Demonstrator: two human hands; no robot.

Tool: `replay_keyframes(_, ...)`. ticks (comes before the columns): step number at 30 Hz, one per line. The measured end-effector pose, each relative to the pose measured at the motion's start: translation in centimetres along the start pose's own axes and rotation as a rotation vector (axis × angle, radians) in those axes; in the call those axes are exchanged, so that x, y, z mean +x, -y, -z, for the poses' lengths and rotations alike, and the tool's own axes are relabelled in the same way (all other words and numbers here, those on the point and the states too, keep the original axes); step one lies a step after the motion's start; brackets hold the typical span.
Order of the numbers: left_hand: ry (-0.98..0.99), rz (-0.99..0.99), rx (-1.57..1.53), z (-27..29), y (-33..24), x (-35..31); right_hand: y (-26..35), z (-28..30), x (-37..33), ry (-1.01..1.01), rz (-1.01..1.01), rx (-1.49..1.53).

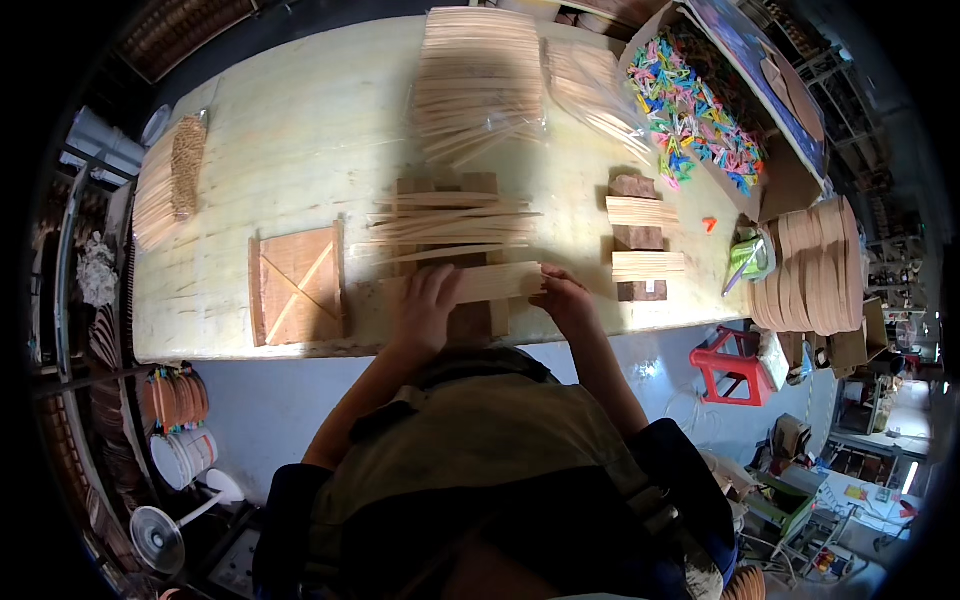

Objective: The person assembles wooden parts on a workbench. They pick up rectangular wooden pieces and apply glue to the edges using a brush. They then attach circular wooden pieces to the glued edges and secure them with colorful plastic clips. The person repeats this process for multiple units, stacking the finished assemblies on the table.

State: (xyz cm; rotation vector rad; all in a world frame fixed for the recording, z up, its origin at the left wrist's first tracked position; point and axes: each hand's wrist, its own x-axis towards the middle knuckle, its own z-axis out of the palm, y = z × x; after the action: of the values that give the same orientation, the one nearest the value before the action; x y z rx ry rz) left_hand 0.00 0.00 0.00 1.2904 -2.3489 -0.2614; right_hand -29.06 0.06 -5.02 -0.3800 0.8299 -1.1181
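Note:
A flat row of thin, pale wooden sticks (500,283) lies side by side over a brown wooden block (470,322) at the table's near edge. My left hand (426,305) is over the row's left end, its fingers bent down onto the sticks. At the right end, my right hand (568,300) grips the stick ends between thumb and fingers. Just beyond the hands, loose sticks (450,228) lie crosswise on a brown wooden frame, some askew. The undersides of the held sticks are hidden.
Left is a wooden board with crossed strips (296,288). Stick bundles (475,75) lie at the back. Right are two stick rows on blocks (645,266), a box of colourful clothespins (690,110), a green container (750,257) and stacked brown boards (808,265). A red stool (728,365) stands below.

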Motion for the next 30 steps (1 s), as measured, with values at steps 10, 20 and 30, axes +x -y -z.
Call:
replay_keyframes(10,-0.026,-0.029,0.006,0.3,0.0,0.3,-1.1,-3.1,-1.0,-0.079,0.138,-0.086)
replay_keyframes(20,-0.017,-0.020,0.008,0.2,0.0,0.3,0.0,-3.2,-0.5,-0.123,0.122,-0.122)
replay_keyframes(30,-0.041,-0.028,-0.013,0.0,0.0,0.3,0.3,-4.5,-0.3,-0.190,0.115,-0.148)
